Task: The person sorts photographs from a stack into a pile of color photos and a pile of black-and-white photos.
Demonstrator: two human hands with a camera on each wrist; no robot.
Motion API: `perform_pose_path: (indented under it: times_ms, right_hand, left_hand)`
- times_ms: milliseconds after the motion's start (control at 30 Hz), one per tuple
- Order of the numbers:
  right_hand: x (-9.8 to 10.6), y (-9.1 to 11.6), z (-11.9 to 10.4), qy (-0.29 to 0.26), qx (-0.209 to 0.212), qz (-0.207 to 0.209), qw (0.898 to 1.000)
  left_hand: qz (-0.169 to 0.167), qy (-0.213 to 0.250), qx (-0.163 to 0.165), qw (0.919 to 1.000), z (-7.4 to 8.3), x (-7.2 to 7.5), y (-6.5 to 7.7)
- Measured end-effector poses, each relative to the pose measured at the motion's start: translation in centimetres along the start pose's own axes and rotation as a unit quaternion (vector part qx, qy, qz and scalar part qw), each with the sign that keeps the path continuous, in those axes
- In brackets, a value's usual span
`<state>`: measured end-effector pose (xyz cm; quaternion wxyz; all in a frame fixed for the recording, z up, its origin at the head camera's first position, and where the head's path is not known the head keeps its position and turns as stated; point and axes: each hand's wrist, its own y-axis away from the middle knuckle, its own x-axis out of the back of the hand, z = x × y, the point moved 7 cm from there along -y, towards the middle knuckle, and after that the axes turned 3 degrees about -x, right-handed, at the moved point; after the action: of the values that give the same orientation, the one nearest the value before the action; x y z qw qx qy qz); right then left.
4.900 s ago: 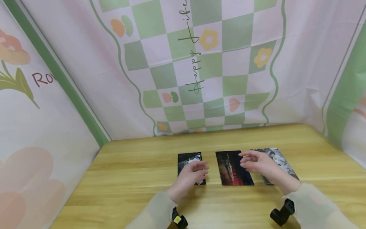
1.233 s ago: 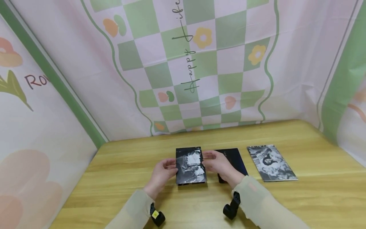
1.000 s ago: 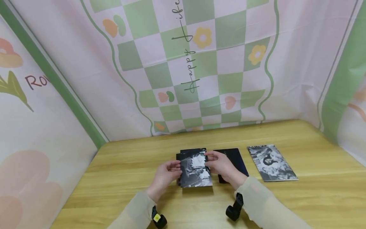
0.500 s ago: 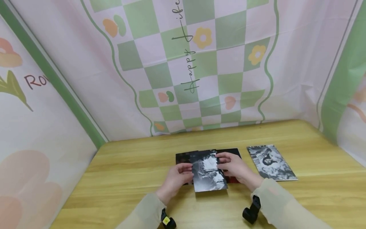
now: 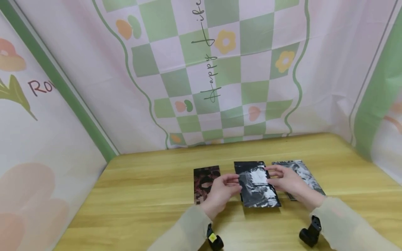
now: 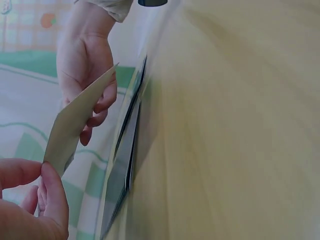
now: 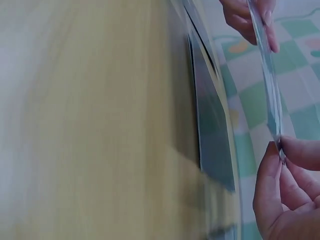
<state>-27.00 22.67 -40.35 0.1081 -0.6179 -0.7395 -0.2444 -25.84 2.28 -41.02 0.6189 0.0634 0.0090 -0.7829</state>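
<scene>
A black-and-white photo card (image 5: 255, 190) is held between both hands, over the middle of the table. My left hand (image 5: 221, 192) pinches its left edge; my right hand (image 5: 288, 182) pinches the right edge. The left wrist view shows the card's pale back (image 6: 80, 117) tilted between finger and thumb. In the right wrist view it appears nearly edge-on, raised above dark cards (image 7: 212, 117) on the table. The held card covers most of the middle cards in the head view. A dark reddish-brown photo card (image 5: 201, 177) lies at the left, partly behind my left hand.
Another black-and-white photo card (image 5: 309, 177) lies at the right, partly covered by my right hand. Everything rests on a wood-grain table (image 5: 141, 195). A green-and-white checked cloth (image 5: 257, 69) hangs behind the table's far edge.
Both hands have carried the black-and-white card rightward from the left place to over the middle cards. The reddish-brown card beneath it at the left is now uncovered.
</scene>
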Motion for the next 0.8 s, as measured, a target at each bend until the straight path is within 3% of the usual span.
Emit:
perform_pose_path:
  times_ms: [467,800]
  right_hand:
    - [5.5,0.4,2.5,0.025,0.035,-0.004,0.999]
    - [8.9,0.1,4.7,0.071,0.050,0.035,0.996]
  left_hand:
    - [0.003,0.068,0.023,0.9974,-0.5,-5.7,-1.7]
    - [0.014,0.085,0.049,0.9951,-1.1,-8.9,-3.1]
